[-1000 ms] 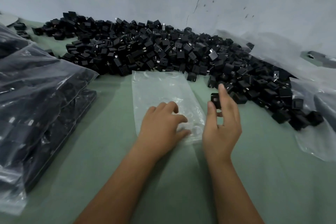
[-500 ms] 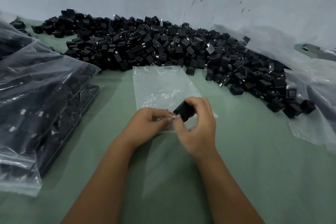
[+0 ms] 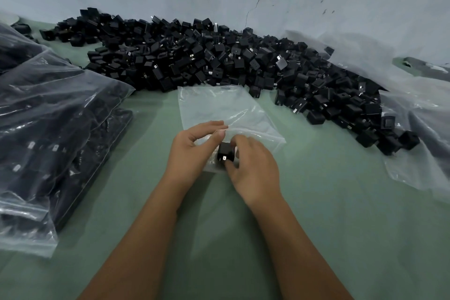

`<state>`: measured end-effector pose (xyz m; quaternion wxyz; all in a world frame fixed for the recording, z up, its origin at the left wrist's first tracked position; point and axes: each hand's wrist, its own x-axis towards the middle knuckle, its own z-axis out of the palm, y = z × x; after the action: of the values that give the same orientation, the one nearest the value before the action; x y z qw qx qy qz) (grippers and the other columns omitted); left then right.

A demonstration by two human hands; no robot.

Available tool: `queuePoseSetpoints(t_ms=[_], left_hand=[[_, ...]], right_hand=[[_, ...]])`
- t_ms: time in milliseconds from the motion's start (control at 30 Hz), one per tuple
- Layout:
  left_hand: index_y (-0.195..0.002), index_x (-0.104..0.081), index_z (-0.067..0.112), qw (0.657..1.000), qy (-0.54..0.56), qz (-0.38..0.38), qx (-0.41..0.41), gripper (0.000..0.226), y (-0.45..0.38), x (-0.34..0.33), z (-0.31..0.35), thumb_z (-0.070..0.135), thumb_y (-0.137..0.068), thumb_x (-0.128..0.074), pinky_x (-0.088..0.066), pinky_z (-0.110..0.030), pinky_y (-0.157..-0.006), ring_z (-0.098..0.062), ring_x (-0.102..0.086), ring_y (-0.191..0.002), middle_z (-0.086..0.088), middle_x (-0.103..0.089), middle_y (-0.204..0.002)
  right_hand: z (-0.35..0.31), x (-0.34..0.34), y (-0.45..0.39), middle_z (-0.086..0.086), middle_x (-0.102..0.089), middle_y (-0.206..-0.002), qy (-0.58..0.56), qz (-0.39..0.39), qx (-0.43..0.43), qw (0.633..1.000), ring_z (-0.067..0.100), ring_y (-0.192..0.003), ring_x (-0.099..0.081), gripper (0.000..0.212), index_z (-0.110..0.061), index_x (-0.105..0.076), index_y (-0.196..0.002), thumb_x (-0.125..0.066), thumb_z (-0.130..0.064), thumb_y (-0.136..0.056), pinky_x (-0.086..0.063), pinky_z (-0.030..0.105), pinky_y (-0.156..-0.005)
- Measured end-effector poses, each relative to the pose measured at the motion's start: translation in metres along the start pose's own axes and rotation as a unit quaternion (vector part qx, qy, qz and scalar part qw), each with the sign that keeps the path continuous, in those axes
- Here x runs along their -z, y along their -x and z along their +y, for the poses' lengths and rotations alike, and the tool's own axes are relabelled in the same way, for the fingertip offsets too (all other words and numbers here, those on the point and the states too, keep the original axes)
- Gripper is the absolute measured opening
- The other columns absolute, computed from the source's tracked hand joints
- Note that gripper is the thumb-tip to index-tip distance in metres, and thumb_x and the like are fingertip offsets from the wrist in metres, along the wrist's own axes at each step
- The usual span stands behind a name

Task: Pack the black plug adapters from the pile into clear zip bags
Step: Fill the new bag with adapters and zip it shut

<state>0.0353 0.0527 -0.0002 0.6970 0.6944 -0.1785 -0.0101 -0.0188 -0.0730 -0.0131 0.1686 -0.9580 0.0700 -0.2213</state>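
Adapter [image 3: 226, 151]: far side hidden behind the fingers [image 3: 239, 140] of the right hand [image 3: 253, 168].
Clear bag [image 3: 219, 105]: near edge covered by both hands; whether its mouth is open cannot be told.
Left hand [image 3: 192, 151]: palm side out of sight.
Filled bags [image 3: 48, 134]: cut off by the left edge; contents blurred through the plastic.
Pile [image 3: 219, 61]: right end runs under loose plastic sheet [image 3: 418, 129].
Grey object [image 3: 423, 68]: cut off at the right edge, unidentifiable.
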Motion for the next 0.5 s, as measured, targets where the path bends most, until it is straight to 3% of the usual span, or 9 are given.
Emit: queuePoseSetpoints(t_ms=[133, 200, 267, 400, 500], left_hand=[[-0.097, -0.077, 0.023, 0.999, -0.003, -0.008, -0.033, 0.017, 0.001, -0.001, 0.001, 0.011, -0.088, -0.07, -0.04, -0.016, -0.104, 0.001, -0.055, -0.121, 0.012, -0.073, -0.11], [-0.1, -0.077, 0.019, 0.999, -0.014, -0.012, -0.049, 0.017, 0.002, -0.002, 0.001, 0.009, -0.088, -0.07, -0.04, -0.015, -0.103, 0.001, -0.055, -0.122, 0.009, -0.073, -0.111], [-0.105, -0.076, 0.017, 0.996, -0.051, -0.011, -0.076, 0.019, 0.004, -0.002, 0.0, 0.009, -0.089, -0.069, -0.039, -0.015, -0.103, 0.0, -0.054, -0.123, 0.009, -0.071, -0.115], [-0.132, -0.061, 0.02, 0.957, -0.238, -0.051, -0.156, 0.04, 0.005, -0.006, -0.003, 0.025, -0.092, -0.057, -0.034, -0.033, -0.114, -0.008, -0.045, -0.135, 0.007, -0.056, -0.14], [-0.137, -0.056, 0.022, 0.925, -0.333, -0.092, -0.158, 0.042, 0.006, -0.012, -0.004, 0.031, -0.097, -0.043, -0.025, -0.042, -0.118, -0.01, -0.037, -0.141, 0.007, -0.049, -0.145]], right_hand=[[0.001, 0.003, 0.001, -0.004, -0.056, -0.079, -0.02, -0.016, 0.006, 1.0, 0.021, -0.079, -0.053, 0.012, -0.02, -0.051, -0.082, -0.063, -0.022, -0.084, -0.033, 0.03, -0.061], [0.003, 0.003, 0.001, -0.005, -0.063, -0.09, -0.038, -0.042, 0.022, 0.998, 0.019, -0.089, -0.053, 0.005, -0.021, -0.062, -0.091, -0.06, -0.021, -0.087, -0.04, 0.03, -0.07], [0.005, 0.005, 0.0, -0.004, -0.067, -0.097, -0.064, -0.055, 0.058, 0.995, 0.019, -0.094, -0.055, 0.019, -0.021, -0.069, -0.099, -0.058, -0.014, -0.085, -0.043, 0.031, -0.08], [0.009, 0.005, -0.008, 0.001, -0.07, -0.102, -0.071, -0.085, 0.126, 0.986, 0.022, -0.093, -0.061, 0.03, -0.015, -0.072, -0.099, -0.058, -0.002, -0.075, -0.046, 0.03, -0.085], [0.006, 0.001, -0.02, 0.006, -0.069, -0.102, -0.018, -0.144, 0.093, 0.985, 0.025, -0.097, -0.061, 0.026, -0.013, -0.067, -0.103, -0.052, -0.01, -0.082, -0.044, 0.033, -0.087]])
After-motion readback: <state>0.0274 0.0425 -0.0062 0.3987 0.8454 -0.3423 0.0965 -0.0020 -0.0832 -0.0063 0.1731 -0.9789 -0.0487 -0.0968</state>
